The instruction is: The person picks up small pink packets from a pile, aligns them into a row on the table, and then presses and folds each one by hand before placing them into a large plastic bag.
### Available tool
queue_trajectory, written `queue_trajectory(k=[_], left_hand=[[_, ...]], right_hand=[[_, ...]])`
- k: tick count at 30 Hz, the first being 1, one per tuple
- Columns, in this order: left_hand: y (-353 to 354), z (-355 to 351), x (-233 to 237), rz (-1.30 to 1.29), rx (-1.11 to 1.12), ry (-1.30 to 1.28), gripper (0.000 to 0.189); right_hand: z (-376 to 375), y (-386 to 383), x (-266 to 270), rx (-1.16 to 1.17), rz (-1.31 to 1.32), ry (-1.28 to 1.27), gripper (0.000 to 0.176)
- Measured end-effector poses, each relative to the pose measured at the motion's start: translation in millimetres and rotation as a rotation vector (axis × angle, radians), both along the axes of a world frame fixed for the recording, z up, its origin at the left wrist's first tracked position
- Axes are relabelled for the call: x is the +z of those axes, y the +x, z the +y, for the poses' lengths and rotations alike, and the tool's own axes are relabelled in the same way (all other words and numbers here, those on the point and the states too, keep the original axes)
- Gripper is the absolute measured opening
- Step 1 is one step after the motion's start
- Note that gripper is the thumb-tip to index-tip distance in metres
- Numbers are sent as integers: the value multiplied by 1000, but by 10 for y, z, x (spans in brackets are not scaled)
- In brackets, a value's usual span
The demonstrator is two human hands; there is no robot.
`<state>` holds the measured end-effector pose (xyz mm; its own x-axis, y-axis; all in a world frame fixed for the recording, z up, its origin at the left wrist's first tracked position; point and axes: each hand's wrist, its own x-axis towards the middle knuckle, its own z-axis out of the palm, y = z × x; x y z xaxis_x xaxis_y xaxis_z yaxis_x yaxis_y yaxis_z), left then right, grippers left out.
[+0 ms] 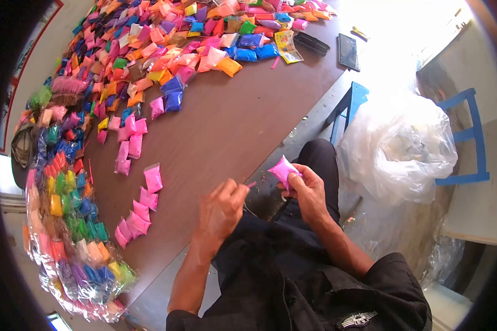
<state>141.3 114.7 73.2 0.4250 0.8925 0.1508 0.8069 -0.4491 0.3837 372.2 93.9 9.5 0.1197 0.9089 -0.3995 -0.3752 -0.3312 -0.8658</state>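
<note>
Person seated at the edge of a brown table, dark trousers and dark shirt, both hands held over the lap just off the table's near edge.

Right hand: closed around a small pink packet. The fingers wrapped its lower part and the puffed top stood clear above the thumb. The packet was off the table, in the air over the knees.

Left hand: fingers curled shut, with thumb and forefinger pinched on a thin pink strip. Its tip pointed toward the packet, near it; contact could not be made out.

On the table:
- Just beside the left hand, a loose row of matching pink packets lay flat, with more pink ones further up.
- A large heap of mixed-colour packets in orange, blue, purple and green covered the far end.
- A clear wrap of bundled packets ran along the table's left side.
- A dark phone and a yellow printed sachet lay near the far right edge.

Off the table, to the person's right, a big clear plastic bag sat on the floor beside a blue chair.
</note>
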Motion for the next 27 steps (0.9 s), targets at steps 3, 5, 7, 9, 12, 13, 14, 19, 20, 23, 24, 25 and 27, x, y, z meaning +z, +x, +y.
queue_trajectory(k=[3,5,7,9,12,13,14,19,20,23,24,25,27], left_hand=[[-53,-5,-11,-74,79,14,8],[-107,92,-18,-51,139,49,9],[-135,193,-2,67,151,68,9],[-85,90,0,77,64,51,8],[12,-118,-42,40,-15,18,8],[15,-152,-53,20,-29,8,8],[-12,-126,-58,0,33,41,9],[-146,40,-149,188,95,136,15],[-110,8,-139,173,58,120,17],[73,-191,-90,45,-24,61,18],[63,-176,-68,-25,39,60,13],[40,-151,-45,-95,100,57,8],[42,-119,17,-239,209,37,2]], right_hand=[[18,-13,-4,-2,-16,-11,33],[26,-34,-6,13,-15,-2,33],[24,-52,-19,34,2,20,33],[54,-43,-19,43,20,55,32],[57,-59,29,15,17,42,32],[62,-76,44,2,12,30,32],[60,-83,29,10,20,35,32],[53,-95,13,22,3,19,34],[62,-93,10,25,-4,27,34],[50,-73,6,29,-6,37,35],[56,-78,21,29,10,41,34],[48,-86,30,27,25,41,34],[20,-128,32,51,50,38,33]])
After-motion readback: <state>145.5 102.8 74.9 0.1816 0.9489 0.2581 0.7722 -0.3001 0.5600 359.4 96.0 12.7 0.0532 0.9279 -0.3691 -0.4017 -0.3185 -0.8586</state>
